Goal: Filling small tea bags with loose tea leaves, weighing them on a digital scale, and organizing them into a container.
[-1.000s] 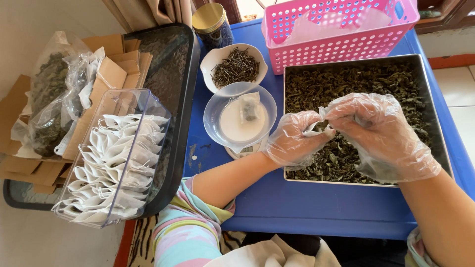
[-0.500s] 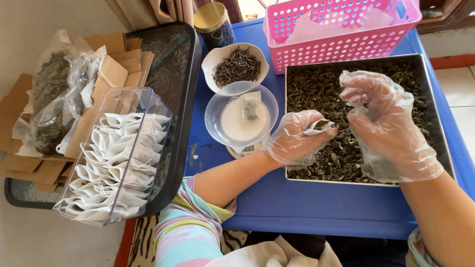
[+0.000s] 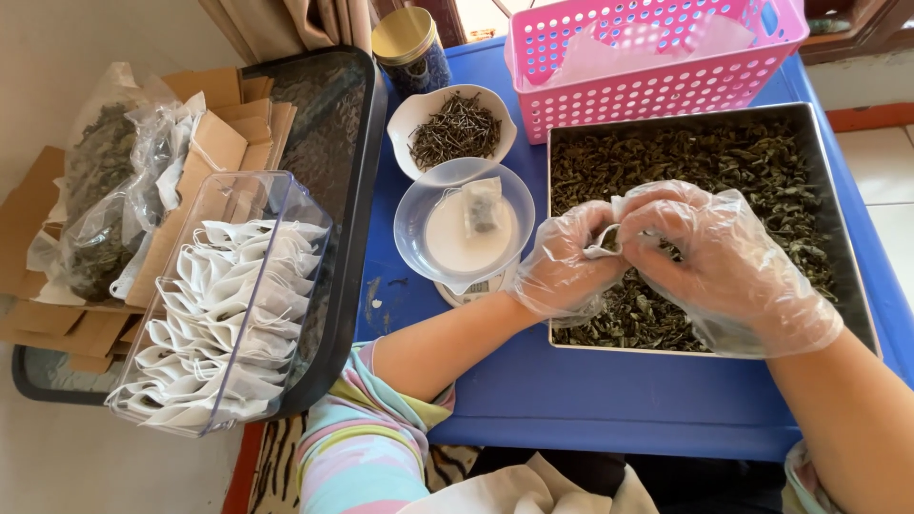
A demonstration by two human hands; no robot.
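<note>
Both my hands wear clear plastic gloves and meet over a metal tray (image 3: 852,276) full of dark dried leaves (image 3: 724,162). My left hand (image 3: 566,271) pinches a small white tea bag (image 3: 605,246) by its open mouth. My right hand (image 3: 709,262) has its fingertips at that same bag, touching its rim. Left of the tray, a clear bowl (image 3: 464,228) sits on a small scale and holds one filled tea bag (image 3: 483,209).
A white bowl of dark twigs (image 3: 455,128), a gold-lidded jar (image 3: 407,40) and a pink basket (image 3: 657,67) stand at the back of the blue table (image 3: 590,390). A clear box of empty tea bags (image 3: 224,305) sits on a black tray, beside cardboard and bagged leaves (image 3: 100,195).
My right hand lifted away from the tea bag half a second ago, then came back down to it. My left hand has kept hold of the bag throughout.
</note>
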